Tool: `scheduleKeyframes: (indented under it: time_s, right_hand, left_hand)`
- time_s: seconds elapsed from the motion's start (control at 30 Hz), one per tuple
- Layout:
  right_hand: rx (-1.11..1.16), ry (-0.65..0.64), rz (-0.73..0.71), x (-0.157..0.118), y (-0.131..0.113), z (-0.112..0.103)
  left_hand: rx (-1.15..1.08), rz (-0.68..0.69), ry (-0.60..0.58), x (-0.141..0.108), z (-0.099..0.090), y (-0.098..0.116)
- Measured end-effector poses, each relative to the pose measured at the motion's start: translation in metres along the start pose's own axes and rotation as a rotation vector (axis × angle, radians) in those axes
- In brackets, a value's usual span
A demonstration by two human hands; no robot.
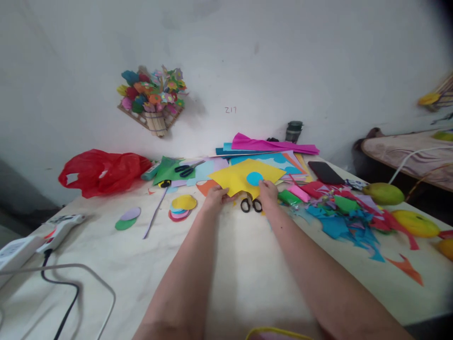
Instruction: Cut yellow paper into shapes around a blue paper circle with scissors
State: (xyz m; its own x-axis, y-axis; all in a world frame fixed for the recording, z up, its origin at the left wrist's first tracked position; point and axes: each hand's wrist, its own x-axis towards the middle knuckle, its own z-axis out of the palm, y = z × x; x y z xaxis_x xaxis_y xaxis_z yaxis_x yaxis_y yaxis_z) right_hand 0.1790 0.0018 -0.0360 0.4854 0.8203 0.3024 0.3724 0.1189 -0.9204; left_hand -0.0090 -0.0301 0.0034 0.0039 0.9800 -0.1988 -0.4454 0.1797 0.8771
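Observation:
A yellow paper sheet with a cut, uneven near edge is held just above the table's middle. My left hand pinches its near left edge between thumb and fingers. At the sheet's right side, my right hand is closed on the edge of a blue paper circle, which lies flat against the yellow paper. Whether those fingers also grip the sheet is hard to see. Between my hands, the black handles of a pair of scissors stick out from beneath the sheet; the blades are hidden.
Left of my hands lie stacked paper circles, a purple strip, and a second pair of scissors. A red plastic bag sits behind. Paper scraps, a phone and mangoes are rightward. A power strip lies left.

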Motion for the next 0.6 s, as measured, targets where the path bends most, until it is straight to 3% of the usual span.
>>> scheduleKeyframes:
  time_s: [0.1,0.37,0.47,0.6]
  right_hand:
    - [0.061,-0.005,0.121,-0.008,-0.011,0.002]
    - [0.175,-0.052,0.2,-0.017,-0.027,-0.008]
    - [0.194,-0.059,0.211,-0.017,-0.025,-0.008]
    - [0.166,-0.015,0.142,-0.012,-0.019,-0.007]
  left_hand:
    - [-0.004,0.003,-0.049,0.0,-0.004,0.002]
    - [-0.017,-0.027,-0.027,-0.006,-0.006,0.009]
    - [-0.063,-0.017,0.024,-0.007,-0.006,0.008]
    - [-0.106,0.041,-0.033,-0.007,-0.009,0.003]
